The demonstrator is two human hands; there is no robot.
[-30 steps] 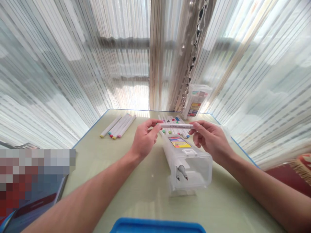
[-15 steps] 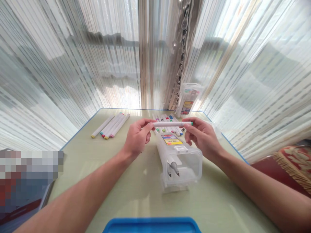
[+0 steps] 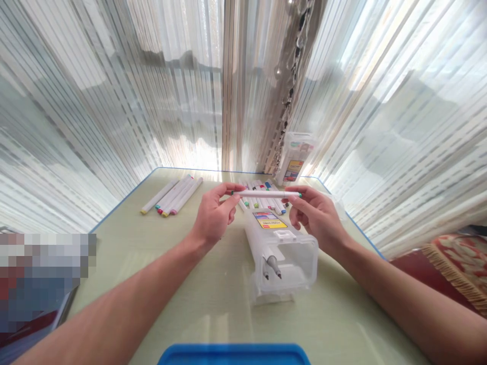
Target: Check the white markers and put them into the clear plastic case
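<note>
A white marker (image 3: 264,194) with green ends lies level in the air between my two hands. My left hand (image 3: 216,210) pinches its left end between thumb and fingers. At the other end, the thumb and fingertips of my right hand (image 3: 317,213) close on it. Just below is a clear plastic marker case (image 3: 251,238), lying on its side with its open mouth towards me. Inside it are two grey-tipped markers (image 3: 273,264). Behind the held marker, a row of white markers with coloured ends (image 3: 258,185) rests on the table, partly hidden.
More white markers (image 3: 178,196) lie in a group at the left. A second clear case (image 3: 294,162) stands upright at the back, near the striped curtain (image 3: 182,101). A blue edge (image 3: 234,350) shows at the front of the green table (image 3: 182,304).
The marker's left end, hidden by my left fingers before, now shows its green tip. Both hands stay almost in place, and the view has shifted slightly.
</note>
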